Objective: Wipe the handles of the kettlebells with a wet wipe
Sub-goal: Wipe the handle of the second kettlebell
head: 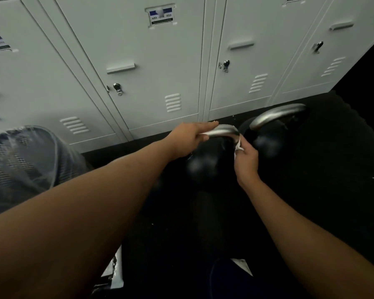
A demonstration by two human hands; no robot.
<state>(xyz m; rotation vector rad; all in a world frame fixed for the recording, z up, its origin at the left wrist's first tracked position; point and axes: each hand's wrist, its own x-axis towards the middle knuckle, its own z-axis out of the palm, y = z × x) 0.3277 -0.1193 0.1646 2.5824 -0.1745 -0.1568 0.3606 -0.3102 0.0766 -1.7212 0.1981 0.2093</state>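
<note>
Two black kettlebells with silver handles stand on the dark floor in front of the lockers. The near kettlebell [205,162] has its handle [226,131] under my left hand [190,137], which grips the handle's left end. My right hand [246,158] pinches a white wet wipe [238,145] against the right leg of that handle. A bit of white also shows under my left fingers. The second kettlebell [268,143] stands to the right, its handle [276,115] untouched.
A row of grey metal lockers [151,61] with key locks rises right behind the kettlebells. A mesh bin [24,160] with a plastic liner stands at the left. Something shiny and white [115,270] lies on the floor near my left forearm.
</note>
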